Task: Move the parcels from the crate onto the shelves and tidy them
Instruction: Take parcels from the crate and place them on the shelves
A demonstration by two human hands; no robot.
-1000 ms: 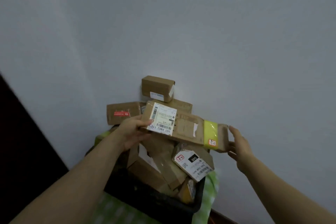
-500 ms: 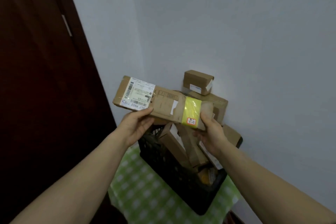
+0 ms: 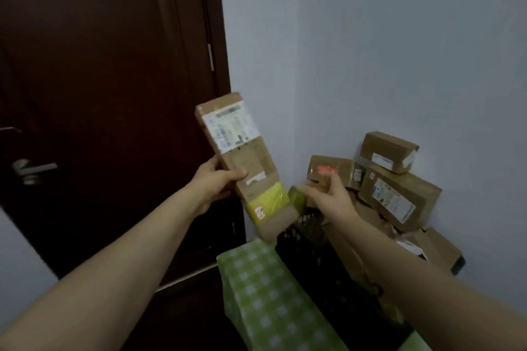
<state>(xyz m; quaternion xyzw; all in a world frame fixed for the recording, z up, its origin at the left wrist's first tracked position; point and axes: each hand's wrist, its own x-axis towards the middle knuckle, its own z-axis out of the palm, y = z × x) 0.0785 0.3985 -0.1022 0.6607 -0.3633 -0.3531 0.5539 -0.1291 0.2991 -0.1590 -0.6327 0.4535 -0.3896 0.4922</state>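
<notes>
Left grip [image 3: 219, 182] clamped mid-length on the long parcel [image 3: 242, 157], which is tilted, clear of the crate [image 3: 302, 245] and in front of the door [image 3: 99, 94]. Right grip [image 3: 328, 194] at crate edge, blurred: can't tell if it holds anything. Suggest supporting the parcel's low taped end before carrying; shelves not in view.

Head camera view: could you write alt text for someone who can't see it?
A person's left hand holds a long cardboard parcel tilted before a dark door. The right hand is by a black crate heaped with more parcels.
</notes>
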